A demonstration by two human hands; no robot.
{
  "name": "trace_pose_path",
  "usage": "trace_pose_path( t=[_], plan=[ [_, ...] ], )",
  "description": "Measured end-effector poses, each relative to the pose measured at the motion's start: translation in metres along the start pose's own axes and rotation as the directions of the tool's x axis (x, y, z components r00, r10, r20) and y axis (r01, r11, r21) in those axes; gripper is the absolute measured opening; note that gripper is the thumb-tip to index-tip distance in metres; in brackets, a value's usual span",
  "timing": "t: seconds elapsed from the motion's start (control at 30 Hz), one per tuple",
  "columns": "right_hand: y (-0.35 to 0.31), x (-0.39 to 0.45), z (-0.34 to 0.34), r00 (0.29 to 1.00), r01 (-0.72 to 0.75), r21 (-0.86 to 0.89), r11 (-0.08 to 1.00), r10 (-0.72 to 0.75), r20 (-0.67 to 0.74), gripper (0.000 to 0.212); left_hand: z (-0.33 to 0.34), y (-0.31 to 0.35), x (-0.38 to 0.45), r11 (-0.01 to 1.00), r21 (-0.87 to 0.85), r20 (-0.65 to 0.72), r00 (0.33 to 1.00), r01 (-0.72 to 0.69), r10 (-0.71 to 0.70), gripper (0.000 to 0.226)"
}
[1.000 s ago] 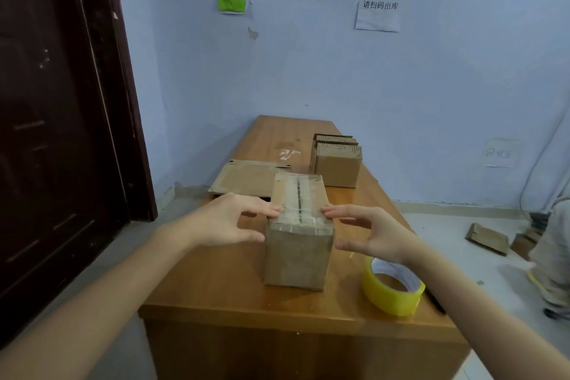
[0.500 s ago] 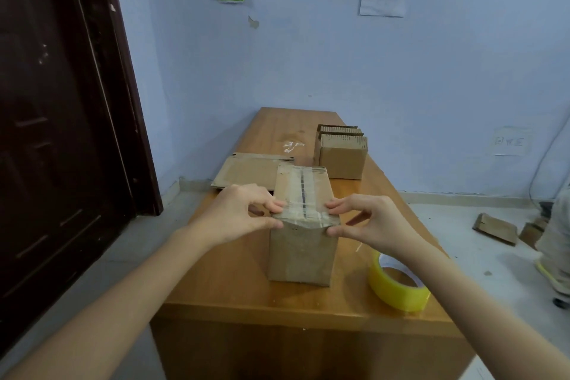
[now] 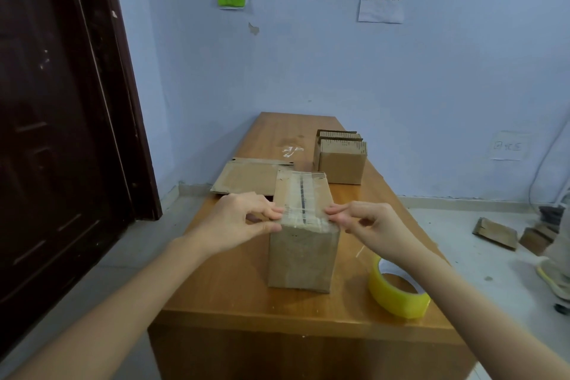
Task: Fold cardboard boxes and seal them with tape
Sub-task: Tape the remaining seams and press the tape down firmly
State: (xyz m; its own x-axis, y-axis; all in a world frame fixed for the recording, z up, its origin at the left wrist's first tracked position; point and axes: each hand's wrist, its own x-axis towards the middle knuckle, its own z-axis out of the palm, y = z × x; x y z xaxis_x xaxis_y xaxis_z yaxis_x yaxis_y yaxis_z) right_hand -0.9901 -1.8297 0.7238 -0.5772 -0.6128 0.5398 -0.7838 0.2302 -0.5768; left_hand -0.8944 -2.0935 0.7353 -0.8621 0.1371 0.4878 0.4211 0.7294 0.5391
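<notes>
Two hands meet at the near top edge of our box, standing mid-tabletop: left hand and right hand each pinching its taped corners. Light, stiff cardboard, we judge; slick tape, so grip the side walls.

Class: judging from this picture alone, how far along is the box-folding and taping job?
Done: the near box is folded, with clear tape along its top seam; a second box stands behind. In hand: the left hand and right hand pinch the tape's near end at the front edge. Left: flat cardboard waits unfolded; the tape roll sits nearby.
</notes>
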Motion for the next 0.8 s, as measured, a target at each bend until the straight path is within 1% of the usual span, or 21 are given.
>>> trace_pose_path(
  t=[0.07, 0.1, 0.13, 0.17, 0.2, 0.23, 0.3, 0.33, 0.4, 0.43, 0.5, 0.57, 0.63, 0.7, 0.73, 0.8],
  plan=[
    [-0.004, 0.003, -0.003, 0.999, -0.034, -0.005, 0.999, 0.034, 0.029, 0.029, -0.005, 0.001, 0.001, 1.000, 0.001, 0.044, 0.999, 0.008, -0.008, 0.012],
    [-0.006, 0.005, -0.004, 0.998, -0.045, -0.035, 0.998, 0.046, 0.034, 0.033, -0.007, 0.002, 0.001, 1.000, -0.005, 0.060, 0.998, 0.025, -0.025, 0.016],
    [-0.010, 0.008, -0.004, 0.997, -0.066, -0.076, 0.995, 0.069, 0.026, 0.040, -0.008, 0.004, 0.002, 0.999, -0.008, 0.059, 0.997, 0.050, -0.049, 0.026],
    [-0.015, 0.012, -0.002, 0.995, -0.100, -0.122, 0.987, 0.101, 0.003, 0.048, -0.007, 0.006, 0.004, 0.997, -0.001, 0.038, 0.996, 0.078, -0.078, 0.038],
    [-0.020, 0.015, 0.000, 0.992, -0.127, -0.188, 0.974, 0.123, -0.032, 0.055, -0.005, 0.009, 0.007, 0.995, 0.043, 0.001, 0.996, 0.093, -0.094, 0.047],
    [-0.025, 0.018, 0.003, 0.991, -0.131, -0.271, 0.954, 0.117, -0.068, 0.059, -0.002, 0.012, 0.009, 0.989, 0.117, -0.044, 0.995, 0.090, -0.086, 0.050],
    [-0.031, 0.021, 0.011, 0.993, -0.084, -0.436, 0.896, 0.041, -0.108, 0.055, 0.007, 0.017, 0.013, 0.966, 0.250, -0.121, 0.992, 0.063, -0.033, 0.044],
    [-0.031, 0.021, 0.015, 0.994, -0.053, -0.491, 0.870, -0.003, -0.114, 0.053, 0.010, 0.017, 0.013, 0.963, 0.265, -0.145, 0.989, 0.044, -0.005, 0.040],
    [-0.027, 0.015, 0.023, 0.990, -0.008, -0.551, 0.835, -0.073, -0.125, 0.052, 0.013, 0.011, 0.008, 0.974, 0.226, -0.169, 0.985, 0.016, 0.023, 0.035],
    [-0.021, 0.009, 0.026, 0.986, 0.012, -0.551, 0.834, -0.102, -0.134, 0.051, 0.014, 0.006, 0.004, 0.982, 0.190, -0.178, 0.984, 0.006, 0.028, 0.032],
    [-0.007, -0.005, 0.033, 0.976, 0.057, -0.477, 0.877, -0.150, -0.159, 0.047, 0.019, -0.002, -0.007, 0.991, 0.133, -0.186, 0.982, -0.018, 0.042, 0.030],
    [0.005, -0.019, 0.038, 0.971, 0.095, -0.307, 0.947, -0.156, -0.180, 0.042, 0.025, -0.008, -0.016, 0.996, 0.077, -0.185, 0.981, -0.042, 0.055, 0.037],
    [0.010, -0.027, 0.040, 0.974, 0.096, -0.144, 0.985, -0.123, -0.190, 0.038, 0.029, -0.013, -0.020, 0.999, 0.005, -0.185, 0.982, -0.041, 0.041, 0.041],
    [0.006, -0.028, 0.044, 0.973, 0.058, -0.066, 0.996, -0.071, -0.220, 0.041, 0.035, -0.012, -0.020, 0.998, -0.043, -0.225, 0.974, -0.044, 0.034, 0.041],
    [0.001, -0.029, 0.050, 0.967, 0.015, -0.032, 0.999, -0.022, -0.255, 0.044, 0.041, -0.009, -0.020, 0.998, -0.056, -0.263, 0.964, -0.036, 0.020, 0.041],
    [-0.013, -0.028, 0.068, 0.927, -0.088, 0.068, 0.994, 0.106, -0.360, 0.050, 0.059, -0.001, -0.021, 0.998, -0.059, -0.368, 0.929, 0.008, -0.029, 0.045]
  ],
)
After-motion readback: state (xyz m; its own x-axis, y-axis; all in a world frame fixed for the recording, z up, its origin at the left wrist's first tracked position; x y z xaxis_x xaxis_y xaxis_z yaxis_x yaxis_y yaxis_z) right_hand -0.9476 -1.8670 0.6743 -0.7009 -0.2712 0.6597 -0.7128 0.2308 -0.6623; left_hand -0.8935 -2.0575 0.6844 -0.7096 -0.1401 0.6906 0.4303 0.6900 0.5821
